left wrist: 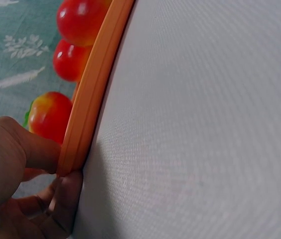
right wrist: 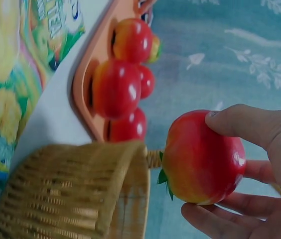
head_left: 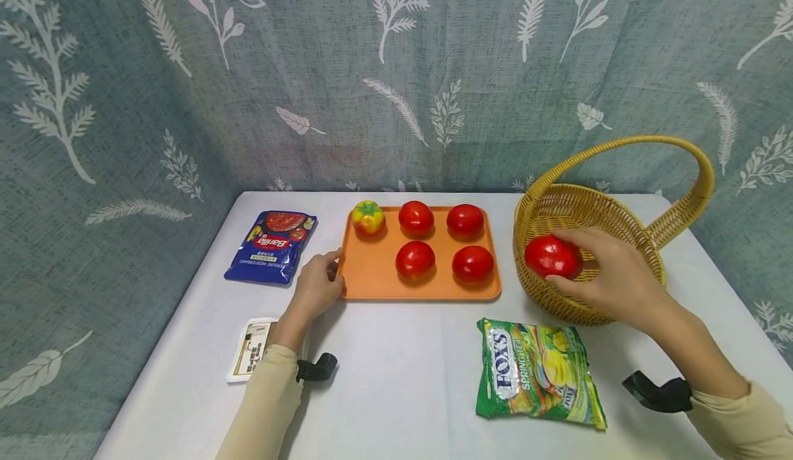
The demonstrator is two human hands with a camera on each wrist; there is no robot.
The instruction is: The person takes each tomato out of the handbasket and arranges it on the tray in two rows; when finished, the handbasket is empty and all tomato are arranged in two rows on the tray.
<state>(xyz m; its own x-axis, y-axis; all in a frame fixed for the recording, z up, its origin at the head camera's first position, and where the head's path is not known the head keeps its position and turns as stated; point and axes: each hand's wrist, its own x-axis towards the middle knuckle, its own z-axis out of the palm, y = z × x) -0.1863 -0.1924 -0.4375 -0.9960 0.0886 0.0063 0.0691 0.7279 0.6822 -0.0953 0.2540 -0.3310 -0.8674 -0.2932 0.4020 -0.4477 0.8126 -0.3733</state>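
Observation:
My right hand [head_left: 619,277] grips a shiny red tomato [head_left: 553,256] with a yellowish end and green leaves, thumb and fingers on opposite sides. In the head view this tomato overlaps the opening of a woven basket [head_left: 526,288]; the right wrist view has it above the basket's rim. At the left end of an orange tray [head_left: 378,288], my left hand [head_left: 319,284] pinches the rim between thumb and fingers, as the left wrist view [left wrist: 73,144] shows. Several red tomatoes [head_left: 415,260] lie on the tray, one of them [head_left: 368,218] with its green top facing up.
A blue sauce pouch [head_left: 272,248] lies at the back left. Partly behind my left forearm is a small white packet [head_left: 250,346]. A green candy bag [head_left: 539,374] lies in front of the basket, whose tall handle [head_left: 626,142] arches up. Patterned curtain [head_left: 347,102] borders the table.

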